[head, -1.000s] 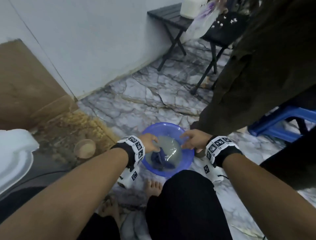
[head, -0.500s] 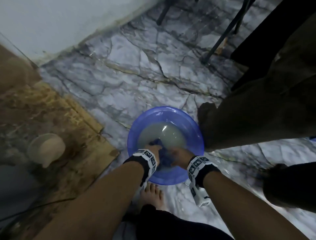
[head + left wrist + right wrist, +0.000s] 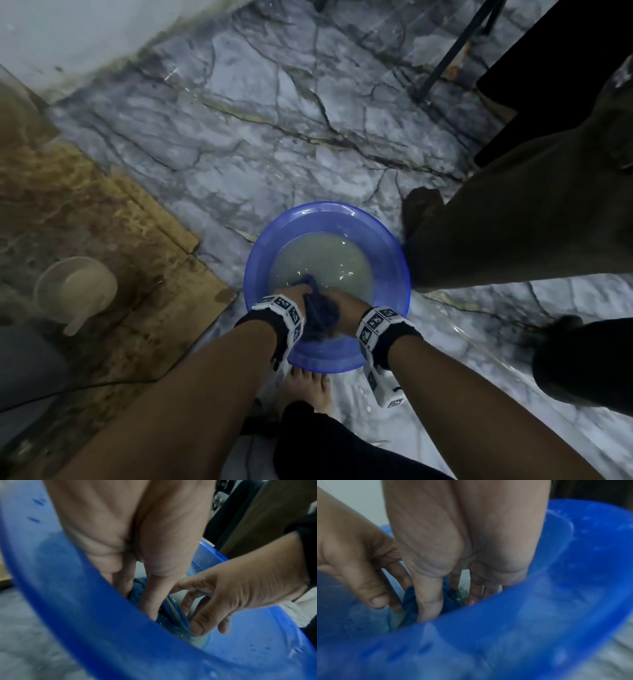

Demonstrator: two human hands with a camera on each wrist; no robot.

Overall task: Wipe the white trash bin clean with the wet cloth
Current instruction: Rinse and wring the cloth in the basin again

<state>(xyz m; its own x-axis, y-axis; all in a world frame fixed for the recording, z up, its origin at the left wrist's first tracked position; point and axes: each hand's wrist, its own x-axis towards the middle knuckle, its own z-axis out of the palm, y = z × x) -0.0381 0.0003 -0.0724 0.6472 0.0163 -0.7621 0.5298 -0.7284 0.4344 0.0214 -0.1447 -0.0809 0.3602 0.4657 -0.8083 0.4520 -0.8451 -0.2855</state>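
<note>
A dark blue wet cloth [image 3: 320, 317] lies bunched in the cloudy water of a blue plastic basin [image 3: 394, 246] on the floor. My left hand [image 3: 296, 296] grips the cloth's left side. My right hand [image 3: 346, 306] grips its right side. In the left wrist view my left hand's fingers [image 3: 149, 601] curl round the cloth [image 3: 173, 614], and my right hand [image 3: 240, 588] pinches it at the waterline. In the right wrist view my thumb [image 3: 429, 601] presses into the cloth [image 3: 409, 601]. The white trash bin is out of view.
A beige scoop [image 3: 77, 291] lies on the wet brown mat [image 3: 102, 212] to the left. Another person in olive clothing [image 3: 513, 222] crouches against the basin's right side. Dark table legs [image 3: 455, 51] stand at the far right on the marble floor [image 3: 274, 137]. My bare foot [image 3: 308, 387] sits just below the basin.
The head view has tilted down, so the white bin at left has left the frame. My right hand went from the basin's rim into the water, and both hands now hold the cloth.
</note>
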